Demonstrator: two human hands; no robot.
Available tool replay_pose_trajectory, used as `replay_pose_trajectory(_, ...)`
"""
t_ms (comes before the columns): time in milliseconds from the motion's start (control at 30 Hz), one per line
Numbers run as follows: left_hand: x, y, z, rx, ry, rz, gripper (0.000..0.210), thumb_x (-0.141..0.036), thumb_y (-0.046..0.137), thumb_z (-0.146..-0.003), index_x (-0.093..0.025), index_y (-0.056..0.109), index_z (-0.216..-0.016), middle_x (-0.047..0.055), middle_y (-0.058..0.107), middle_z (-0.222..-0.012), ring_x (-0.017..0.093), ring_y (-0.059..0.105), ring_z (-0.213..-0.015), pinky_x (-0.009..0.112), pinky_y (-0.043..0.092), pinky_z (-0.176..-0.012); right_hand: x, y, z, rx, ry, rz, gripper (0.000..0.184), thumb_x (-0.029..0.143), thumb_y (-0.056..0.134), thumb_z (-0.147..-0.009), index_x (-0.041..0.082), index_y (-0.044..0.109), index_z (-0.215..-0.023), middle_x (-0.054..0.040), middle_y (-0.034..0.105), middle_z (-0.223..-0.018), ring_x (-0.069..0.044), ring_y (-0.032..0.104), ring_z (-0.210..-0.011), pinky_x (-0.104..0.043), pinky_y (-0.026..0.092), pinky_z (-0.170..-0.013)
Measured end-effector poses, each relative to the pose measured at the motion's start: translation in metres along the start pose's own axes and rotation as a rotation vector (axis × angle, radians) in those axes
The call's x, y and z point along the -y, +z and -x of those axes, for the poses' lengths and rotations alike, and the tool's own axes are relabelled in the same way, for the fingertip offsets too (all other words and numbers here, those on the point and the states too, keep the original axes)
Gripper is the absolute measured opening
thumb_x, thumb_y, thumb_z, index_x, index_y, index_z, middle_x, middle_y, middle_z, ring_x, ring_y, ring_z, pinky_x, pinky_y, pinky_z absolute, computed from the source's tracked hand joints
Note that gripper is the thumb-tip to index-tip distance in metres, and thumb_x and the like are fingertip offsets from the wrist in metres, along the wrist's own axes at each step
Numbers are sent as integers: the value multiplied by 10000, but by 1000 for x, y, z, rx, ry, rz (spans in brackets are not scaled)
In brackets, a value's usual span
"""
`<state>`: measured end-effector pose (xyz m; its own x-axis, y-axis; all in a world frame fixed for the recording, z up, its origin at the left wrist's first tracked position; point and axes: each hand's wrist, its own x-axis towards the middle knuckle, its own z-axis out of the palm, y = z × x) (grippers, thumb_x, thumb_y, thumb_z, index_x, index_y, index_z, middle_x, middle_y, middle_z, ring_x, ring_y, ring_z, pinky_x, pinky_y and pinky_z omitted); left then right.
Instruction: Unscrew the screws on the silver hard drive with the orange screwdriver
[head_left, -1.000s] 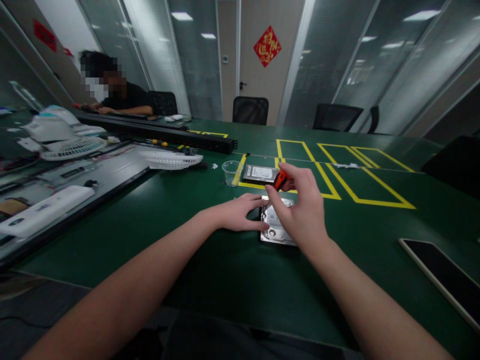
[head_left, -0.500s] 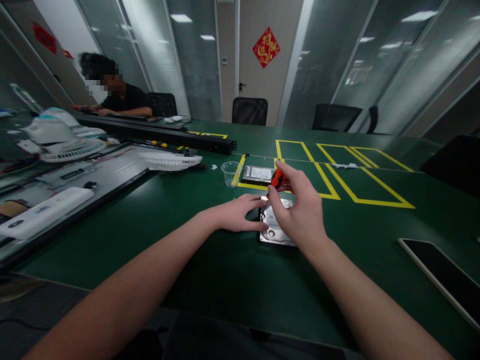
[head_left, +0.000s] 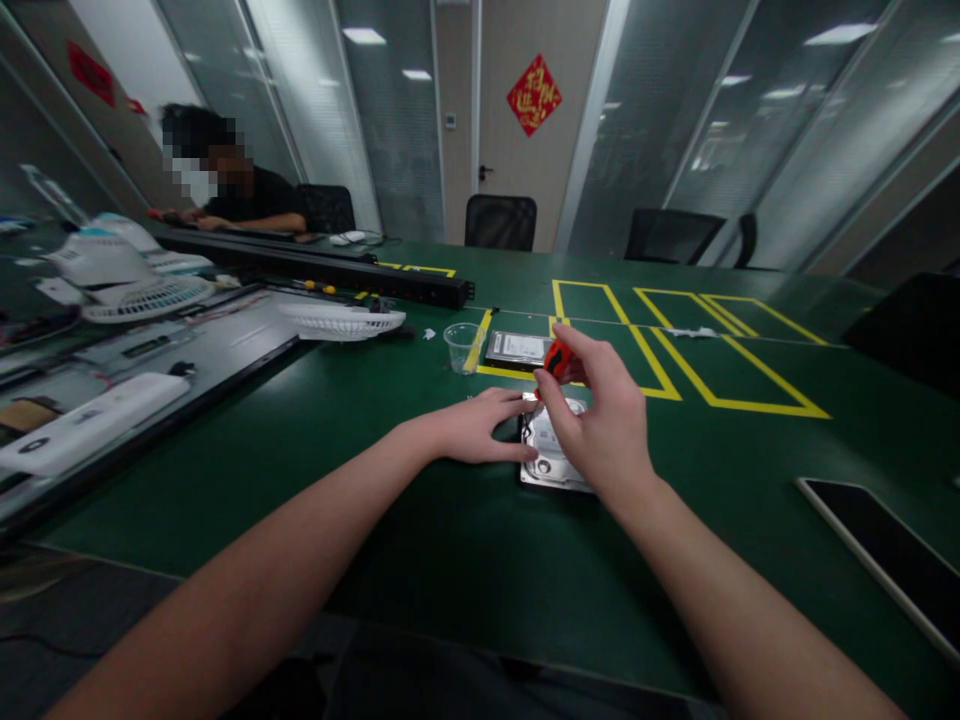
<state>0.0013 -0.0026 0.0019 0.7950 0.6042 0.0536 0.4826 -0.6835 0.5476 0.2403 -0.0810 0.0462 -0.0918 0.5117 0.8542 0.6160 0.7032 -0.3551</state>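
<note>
A silver hard drive [head_left: 551, 470] lies flat on the green table in front of me, partly covered by my hands. My left hand [head_left: 480, 425] rests at its left side, thumb and fingers spread apart, with the fingertips touching the drive's left edge. In my right hand [head_left: 604, 415] is a screwdriver with an orange-red and black handle [head_left: 556, 358], gripped between thumb and fingers. It stands tilted over the drive's far left part; its tip is hard to make out. Behind it, a second hard drive [head_left: 517, 346] lies beside a clear plastic cup [head_left: 463, 350].
Yellow tape outlines [head_left: 765, 407] mark the table. A phone-like dark slab [head_left: 885, 550] lies at the right. Fan parts [head_left: 142, 285], a large metal panel [head_left: 195, 345] and long black bars [head_left: 337, 270] fill the left. A person [head_left: 255, 200] sits at the far left.
Almost nothing differs. Both hands keep their places on the drive and the screwdriver, whose handle looks slightly turned; the whole view has shifted a little.
</note>
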Motion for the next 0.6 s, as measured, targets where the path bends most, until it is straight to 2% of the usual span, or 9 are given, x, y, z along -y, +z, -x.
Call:
replay_pose_trajectory(100, 0, -1, 0, 2, 22, 10, 1011, -932, 796, -1163, -303, 620, -1934, 186, 522, -2086, 508, 432, -1972, 745, 364, -1625, 1, 1, 1, 28, 24, -34, 551, 250, 690, -1205, 287, 742, -1752, -157, 902, -1520, -346, 903, -1227, -603, 816, -1143)
replay_pose_trajectory(167, 0, -1, -1, 3, 35, 17, 1007, -932, 802, -1159, -303, 629, -1926, 182, 530, -2081, 503, 431, -1972, 733, 357, -1631, 1, 1, 1, 34, 36, -56, 571, 246, 661, -1209, 285, 716, -1776, -162, 894, -1566, -350, 909, -1263, -612, 814, -1167)
replay_pose_trajectory(267, 0, -1, -1, -2, 26, 19, 998, -918, 824, -1150, -307, 642, -1918, 186, 537, -2075, 513, 441, -1967, 734, 378, -1622, 1, 1, 1, 18, 16, -52, 549, 241, 672, -1201, 284, 721, -1746, -149, 893, -1479, -339, 892, -1223, -587, 823, -1103)
replay_pose_trajectory(433, 1, 0, -1, -9, 23, 3, 990, -914, 817, -1155, -331, 631, -1932, 182, 579, -2045, 517, 471, -1949, 754, 407, -1602, -1, 0, 1, -20, -3, 24, 492, 260, 809, -1147, 310, 789, -1636, -113, 841, -1367, -303, 823, -1084, -531, 807, -981)
replay_pose_trajectory(600, 3, 2, -1, -8, 17, -12, 992, -898, 806, -1173, -299, 618, -1941, 202, 554, -2062, 523, 459, -1949, 773, 389, -1603, -1, -1, 0, 6, -12, 14, 489, 238, 760, -1178, 313, 790, -1660, -126, 857, -1404, -321, 843, -1164, -549, 799, -1050)
